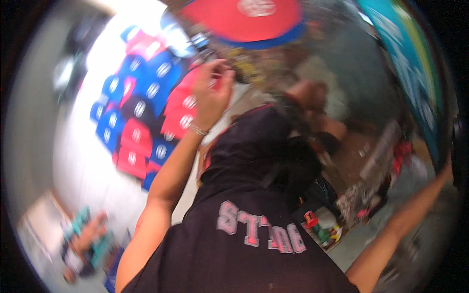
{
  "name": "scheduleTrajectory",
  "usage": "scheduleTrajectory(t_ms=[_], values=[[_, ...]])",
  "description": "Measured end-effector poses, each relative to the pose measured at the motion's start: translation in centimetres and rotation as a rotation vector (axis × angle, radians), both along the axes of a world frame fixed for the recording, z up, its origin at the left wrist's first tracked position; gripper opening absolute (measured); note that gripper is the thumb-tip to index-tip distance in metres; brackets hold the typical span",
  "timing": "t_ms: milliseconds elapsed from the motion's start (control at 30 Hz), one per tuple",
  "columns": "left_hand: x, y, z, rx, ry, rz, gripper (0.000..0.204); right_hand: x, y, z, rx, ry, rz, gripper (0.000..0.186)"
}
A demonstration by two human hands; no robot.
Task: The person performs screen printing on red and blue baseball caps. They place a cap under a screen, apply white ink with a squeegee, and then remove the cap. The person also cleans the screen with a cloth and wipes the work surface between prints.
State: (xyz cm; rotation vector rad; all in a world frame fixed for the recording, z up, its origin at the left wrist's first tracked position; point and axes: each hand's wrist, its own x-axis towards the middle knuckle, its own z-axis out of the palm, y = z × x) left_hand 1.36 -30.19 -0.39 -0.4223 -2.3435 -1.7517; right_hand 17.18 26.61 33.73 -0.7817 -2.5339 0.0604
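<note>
My left hand [215,93], with a bracelet at the wrist, is raised beside red caps or cap pieces [188,102]. Its fingers are loosely bent, with a gap between them and the thumb, and nothing is plainly held. Blue, red and black pieces [139,108], each bearing a round white emblem, overlap on a bright white surface [88,161] to the left. My right forearm [415,210] reaches out to the right edge, where its hand is hidden. A red piece with a blue border [244,22] hangs into view at the top.
A teal printed panel or sheet [405,58] stands along the right. Blurred clutter [322,227] with red and green things lies beside my black shirt. Someone in teal [85,244] seems to be at the lower left. Motion smears the upper middle.
</note>
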Motion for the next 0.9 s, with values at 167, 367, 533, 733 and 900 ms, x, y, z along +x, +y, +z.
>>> scheduleTrajectory(t_ms=[167, 367, 533, 733, 900], values=[[-2.3, 9.6, 11.1, -0.018, 0.406, -0.222, 0.041, -1.3, -3.7, 0.1, 0.03, 0.083, -0.002, 0.054], [-1.9, 24.3, 21.1, -0.096, 0.992, -0.383, 0.058, 2.3, -3.2, -0.3, 0.06, 0.143, 0.036, 0.062], [1.3, 31.6, 20.2, 0.029, 0.751, -0.703, 0.041, 4.2, -3.5, 0.1, 0.123, 0.1, -0.088, 0.073], [13.8, 41.6, 4.0, -0.268, -0.598, -1.295, 0.084, 0.1, -1.3, 0.0, 0.094, 0.15, -0.012, 0.078], [19.2, 45.8, 3.8, -0.013, -0.633, -1.433, 0.083, 0.8, -1.4, 0.0, 0.195, 0.203, 0.074, 0.065]])
